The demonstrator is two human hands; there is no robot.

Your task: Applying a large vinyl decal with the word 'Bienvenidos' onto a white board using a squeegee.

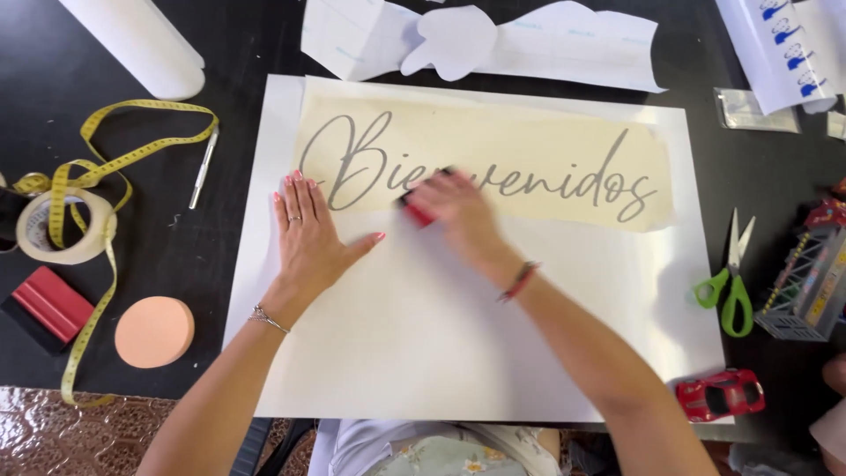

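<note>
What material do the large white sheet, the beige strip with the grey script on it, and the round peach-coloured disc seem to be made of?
The large white sheet looks like stiff board or plastic with a smooth, slightly glossy face; which one is unclear. The beige strip looks like thin matte paper tape, lying flat. The peach disc looks like soft matte foam, probably a sponge.

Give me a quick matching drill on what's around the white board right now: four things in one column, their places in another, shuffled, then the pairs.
Things:
1. green-handled scissors
2. red toy car
3. round peach sponge
4. yellow measuring tape

Places:
A. left of the white board, near its lower corner
B. right of the board, level with its middle
C. looped over the dark table, upper left
D. at the board's lower right corner

Pairs: 1-B, 2-D, 3-A, 4-C
</note>
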